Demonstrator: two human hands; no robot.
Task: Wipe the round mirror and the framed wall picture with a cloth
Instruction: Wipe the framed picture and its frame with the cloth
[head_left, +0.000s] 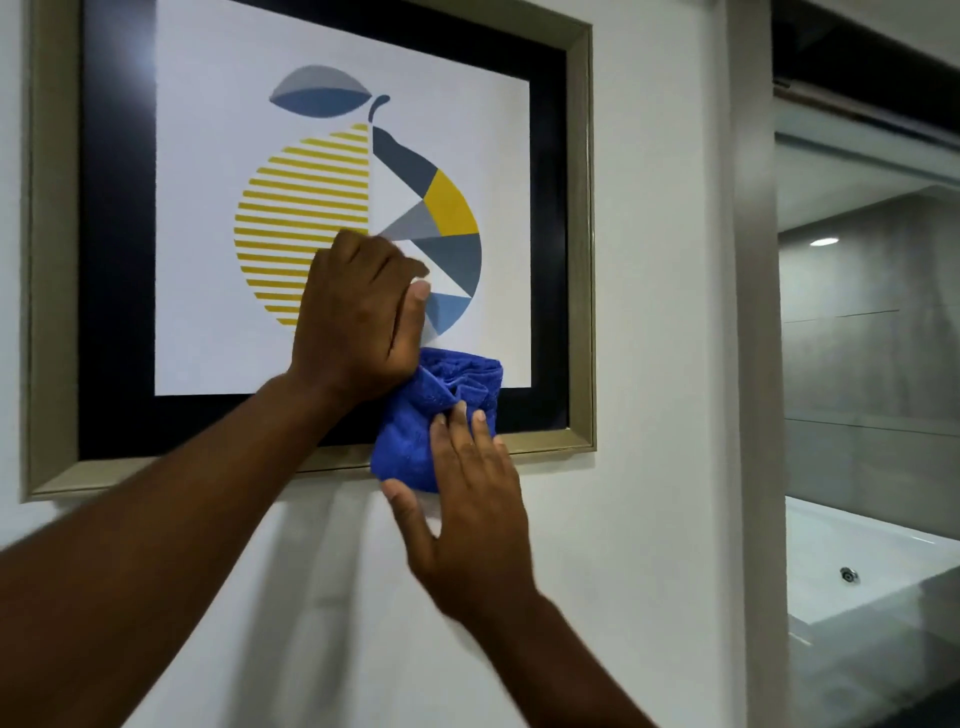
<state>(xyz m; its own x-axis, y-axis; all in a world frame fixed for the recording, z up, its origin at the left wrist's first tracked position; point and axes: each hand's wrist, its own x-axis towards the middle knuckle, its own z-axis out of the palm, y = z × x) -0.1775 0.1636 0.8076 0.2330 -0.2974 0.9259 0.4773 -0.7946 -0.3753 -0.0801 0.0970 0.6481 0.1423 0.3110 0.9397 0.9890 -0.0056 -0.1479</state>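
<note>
Head view: left hand (358, 312) is lying on the framed picture (208, 338) at centre, fingers curled over the blue cloth (431, 415). Right hand (467, 499), fingers spread, is pressing that bunched cloth, running top to bottom, across the picture's lower frame edge.

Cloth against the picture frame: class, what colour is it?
The cloth is bright blue, seen clearly in the head view, bunched over the frame's lower edge.

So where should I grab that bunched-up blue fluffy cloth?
Probably the bunched blue microfibre cloth's free lower edge, hanging below the gold picture frame. Come from underneath: the left hand covers its top and the right hand presses its middle.
</note>
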